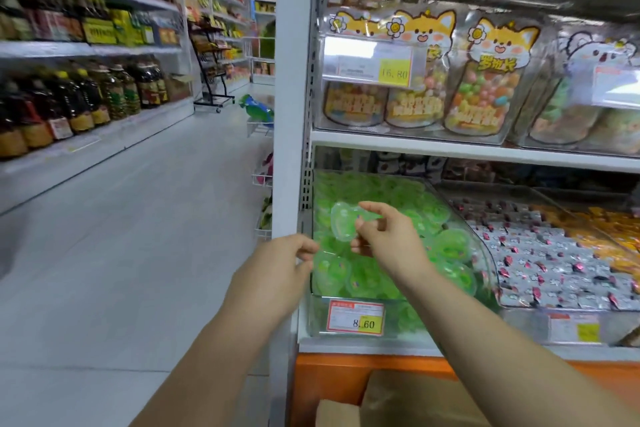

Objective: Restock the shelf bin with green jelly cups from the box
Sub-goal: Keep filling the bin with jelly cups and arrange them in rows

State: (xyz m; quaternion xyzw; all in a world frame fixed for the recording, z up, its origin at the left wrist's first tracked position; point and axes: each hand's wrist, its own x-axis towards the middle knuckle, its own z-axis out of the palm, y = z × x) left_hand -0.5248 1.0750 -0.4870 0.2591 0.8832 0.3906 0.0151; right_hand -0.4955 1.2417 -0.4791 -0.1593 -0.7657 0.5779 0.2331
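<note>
While the right hand [384, 236] pinches one green jelly cup [344, 224] between thumb and fingertips just above the clear shelf bin [486, 255], the left hand [277, 270] hovers at the bin's left edge, its fingers loosely curled around nothing. The cup is translucent lime green, lobed in outline, with a clear rim. Matching cups [367, 277] fill the bin behind an 8.60 price tag [356, 318]. A cardboard box [398, 399] sits below.

The white lower shelf [381, 347] carries a clear bin [483, 255] heaped with green jelly cups [363, 279], just beside silver-wrapped sweets [554, 260].
</note>
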